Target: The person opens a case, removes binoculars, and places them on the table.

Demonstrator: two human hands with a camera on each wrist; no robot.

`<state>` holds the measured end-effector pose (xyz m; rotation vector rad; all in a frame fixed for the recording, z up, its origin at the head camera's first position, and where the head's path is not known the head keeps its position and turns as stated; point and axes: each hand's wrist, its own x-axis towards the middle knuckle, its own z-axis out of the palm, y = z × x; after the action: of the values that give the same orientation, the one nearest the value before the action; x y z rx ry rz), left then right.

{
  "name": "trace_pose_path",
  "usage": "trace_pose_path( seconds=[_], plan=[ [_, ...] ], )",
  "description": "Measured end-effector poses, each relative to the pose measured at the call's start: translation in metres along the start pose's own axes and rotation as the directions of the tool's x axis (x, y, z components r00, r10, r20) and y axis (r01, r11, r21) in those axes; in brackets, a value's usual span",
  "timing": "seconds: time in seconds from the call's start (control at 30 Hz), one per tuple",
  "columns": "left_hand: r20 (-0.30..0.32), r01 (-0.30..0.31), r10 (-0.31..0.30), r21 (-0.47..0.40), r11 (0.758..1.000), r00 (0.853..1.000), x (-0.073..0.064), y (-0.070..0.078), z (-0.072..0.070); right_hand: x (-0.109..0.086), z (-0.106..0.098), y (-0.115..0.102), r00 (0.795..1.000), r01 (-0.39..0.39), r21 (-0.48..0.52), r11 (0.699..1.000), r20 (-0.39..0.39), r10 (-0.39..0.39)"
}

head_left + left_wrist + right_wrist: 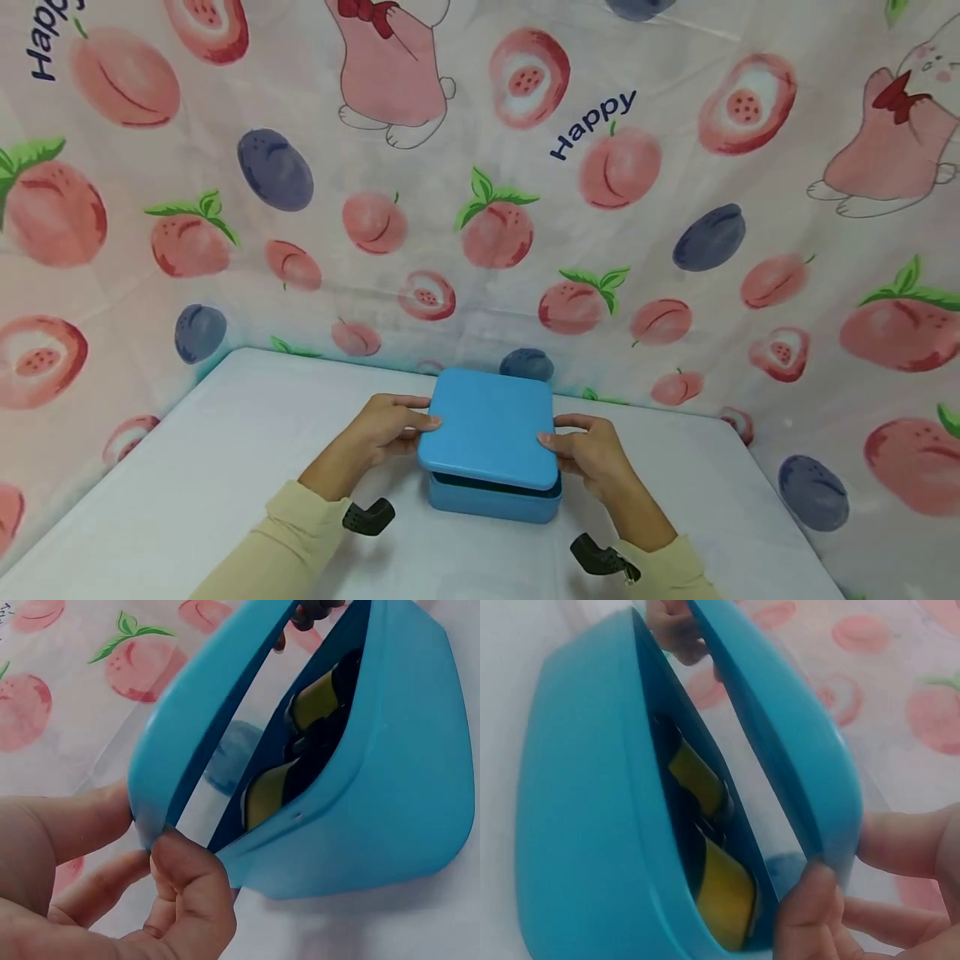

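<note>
Tabletop (225, 450); hands (382, 427) (596, 450) pinch lid (491, 429) edges; gap above box (495, 500)

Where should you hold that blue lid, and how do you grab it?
The lid is probably best pinched by its left and right edges, coming from both sides. It's broad and flat, so two opposite edges should keep it steady. A gap between it and the box leaves room underneath. The left hand and right hand hold those edges.
</note>
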<state>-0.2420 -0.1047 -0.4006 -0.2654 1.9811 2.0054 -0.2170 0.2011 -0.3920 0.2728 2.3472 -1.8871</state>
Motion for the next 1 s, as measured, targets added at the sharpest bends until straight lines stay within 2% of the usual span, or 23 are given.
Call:
trace_pose_path(
  seconds=[0.23, 0.47, 0.8, 1.0],
  plan=[
    [0.046, -0.036, 0.036, -0.012, 0.999, 0.998, -0.006, 0.004, -0.015, -0.006, 0.01, -0.001, 1.0, 0.027, 0.015, 1.0, -0.005, -0.027],
    [0.108, -0.041, 0.047, -0.052, 0.998, 0.993, -0.011, 0.005, -0.033, -0.009, 0.022, -0.006, 0.999, 0.045, 0.028, 0.999, 0.017, -0.046],
    [0.143, -0.08, 0.085, -0.044, 0.996, 0.986, -0.021, 0.007, -0.06, -0.015, 0.044, -0.014, 0.993, 0.098, 0.076, 0.992, 0.061, -0.103],
    [0.155, -0.087, 0.09, -0.028, 0.996, 0.984, -0.029, 0.007, -0.081, -0.016, 0.06, -0.017, 0.99, 0.095, 0.088, 0.992, 0.096, -0.103]
  ],
)
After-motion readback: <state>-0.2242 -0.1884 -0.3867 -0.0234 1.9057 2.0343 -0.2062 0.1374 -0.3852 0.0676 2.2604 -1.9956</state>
